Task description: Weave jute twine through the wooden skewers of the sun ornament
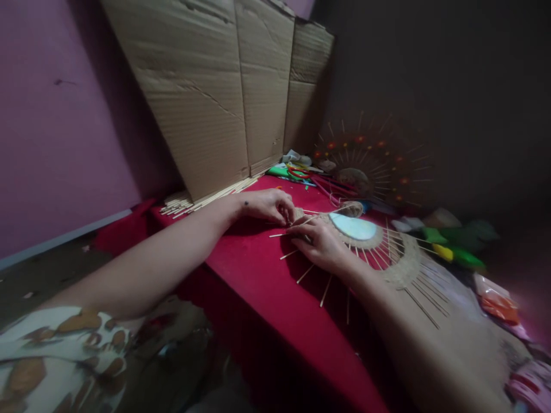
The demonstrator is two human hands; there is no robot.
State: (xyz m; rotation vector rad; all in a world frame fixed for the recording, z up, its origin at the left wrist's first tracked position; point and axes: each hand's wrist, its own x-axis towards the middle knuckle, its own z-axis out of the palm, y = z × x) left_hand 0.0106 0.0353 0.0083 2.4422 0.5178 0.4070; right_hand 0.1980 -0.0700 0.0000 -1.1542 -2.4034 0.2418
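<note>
Left hand (279,206) pinching woven band (298,214) at fan's edge. Right hand (321,244) just beside it, fingers curled at same edge, gripping twine (310,218). Fan (390,252), sticks radiating, flat on red counter (241,252), beneath and right of right hand. Twine ball (350,209) beyond right hand. Cardboard (206,92) upright behind left hand; stick bundle (176,205) at its foot.
</note>
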